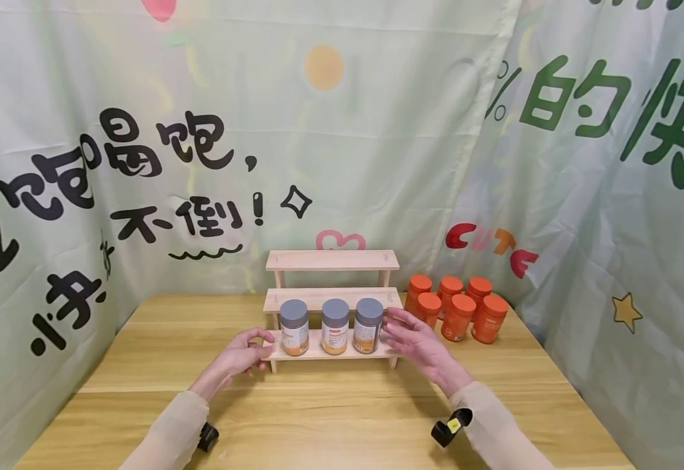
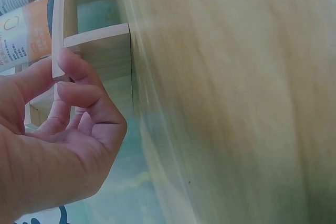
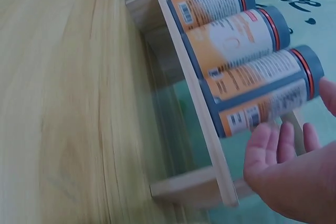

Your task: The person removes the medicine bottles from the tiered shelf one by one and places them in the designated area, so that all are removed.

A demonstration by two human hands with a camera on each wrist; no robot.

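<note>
Three pill bottles with grey lids and white-and-orange labels stand in a row on the lowest step of a pale wooden tiered shelf (image 1: pixel 331 261): a left bottle (image 1: pixel 294 328), a middle bottle (image 1: pixel 335 326) and a right bottle (image 1: pixel 368 326). My left hand (image 1: pixel 242 352) pinches the left end of that lowest board (image 2: pixel 61 24) between thumb and fingers. Beside the right bottle, my right hand (image 1: pixel 421 346) has its fingers extended and apart from the thumb. Its fingertips are close to the bottle's side in the right wrist view; whether they touch, I cannot tell.
Several orange bottles (image 1: pixel 458 316) stand grouped on the wooden table (image 1: pixel 318 418) to the right of the shelf. A printed cloth (image 1: pixel 377 163) hangs behind the table and along both sides. The shelf's upper two steps hold no bottles.
</note>
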